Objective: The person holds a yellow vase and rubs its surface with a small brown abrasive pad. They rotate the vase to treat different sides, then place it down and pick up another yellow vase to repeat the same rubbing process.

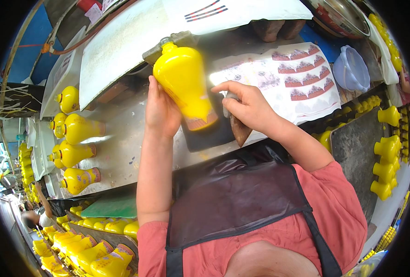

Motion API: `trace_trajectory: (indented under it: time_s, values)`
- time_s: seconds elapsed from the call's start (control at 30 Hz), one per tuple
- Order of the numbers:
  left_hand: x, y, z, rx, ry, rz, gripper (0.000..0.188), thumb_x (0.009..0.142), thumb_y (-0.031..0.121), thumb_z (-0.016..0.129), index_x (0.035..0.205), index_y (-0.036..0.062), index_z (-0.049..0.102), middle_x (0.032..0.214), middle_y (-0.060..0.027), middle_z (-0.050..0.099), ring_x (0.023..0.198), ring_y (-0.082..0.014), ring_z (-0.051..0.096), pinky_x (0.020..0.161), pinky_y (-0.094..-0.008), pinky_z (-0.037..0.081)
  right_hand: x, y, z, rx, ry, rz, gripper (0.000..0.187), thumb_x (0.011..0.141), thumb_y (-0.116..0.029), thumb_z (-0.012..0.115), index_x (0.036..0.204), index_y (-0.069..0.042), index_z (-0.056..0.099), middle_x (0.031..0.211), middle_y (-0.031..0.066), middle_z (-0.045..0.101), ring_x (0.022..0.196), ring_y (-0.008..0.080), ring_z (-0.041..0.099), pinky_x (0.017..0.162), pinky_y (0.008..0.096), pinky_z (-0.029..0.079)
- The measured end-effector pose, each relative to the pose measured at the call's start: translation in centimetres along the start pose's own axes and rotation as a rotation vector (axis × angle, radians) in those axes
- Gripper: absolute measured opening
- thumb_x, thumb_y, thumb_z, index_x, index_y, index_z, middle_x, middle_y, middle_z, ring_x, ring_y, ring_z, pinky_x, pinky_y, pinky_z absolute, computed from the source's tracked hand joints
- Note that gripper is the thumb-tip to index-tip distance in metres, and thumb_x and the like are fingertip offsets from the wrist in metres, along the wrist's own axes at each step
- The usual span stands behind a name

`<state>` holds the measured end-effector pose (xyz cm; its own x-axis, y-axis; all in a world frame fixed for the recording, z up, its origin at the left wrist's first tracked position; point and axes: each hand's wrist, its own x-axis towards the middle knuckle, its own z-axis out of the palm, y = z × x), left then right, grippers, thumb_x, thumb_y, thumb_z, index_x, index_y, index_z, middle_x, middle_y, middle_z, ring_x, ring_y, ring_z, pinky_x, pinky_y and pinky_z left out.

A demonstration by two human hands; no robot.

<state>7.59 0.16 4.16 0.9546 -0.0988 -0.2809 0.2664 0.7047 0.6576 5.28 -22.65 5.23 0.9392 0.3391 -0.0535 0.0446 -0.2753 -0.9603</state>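
Observation:
A glossy yellow vase (182, 76) lies tilted over the bench, its neck pointing away toward a dark grey block. Around its foot runs a pinkish-brown patterned band. My left hand (161, 108) grips the vase from the left, with some fingers hidden behind it. Just right of the vase, my right hand (249, 104) is closed round a small hand tool (239, 129) with a grey part and a brown wedge-shaped end. Its index fingertip points at the vase's side; I cannot tell whether it touches. Below the vase's foot lies a black pad (207, 140).
A printed decal sheet (260, 69) with curved bands lies to the right, beside a pale blue bucket (351, 69). Several yellow vases (80, 129) stand along the bench's left end. A white board (135, 41) bears dark strips (205, 11). More vases fill racks below (108, 258).

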Motion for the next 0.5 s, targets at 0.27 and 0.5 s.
trace_trajectory:
  time_s: [0.27, 0.5]
  values:
    - [-1.3, 0.3, 1.2, 0.395, 0.157, 0.323, 0.056, 0.113, 0.043, 0.033, 0.155, 0.0054, 0.034, 0.146, -0.0133, 0.049, 0.136, -0.0248, 0.046, 0.116, -0.0436, 0.036, 0.8, 1.5, 0.3, -0.15, 0.02, -0.093, 0.051, 0.09, -0.01, 0.053, 0.14, -0.002, 0.059, 0.071, 0.0118, 0.064, 0.064, 0.0145, 0.06, 0.066, 0.0315, 0.052]
    - [-2.3, -0.9, 2.9, 0.383, 0.084, 0.356, 0.061, 0.113, 0.044, 0.034, 0.159, 0.0052, 0.026, 0.155, -0.0131, 0.043, 0.142, -0.0253, 0.043, 0.12, -0.0409, 0.032, 0.9, -0.2, 1.5, -0.182, -0.011, -0.089, 0.055, 0.091, -0.011, 0.053, 0.145, -0.003, 0.056, 0.071, 0.0144, 0.063, 0.063, 0.0178, 0.061, 0.066, 0.0326, 0.052]
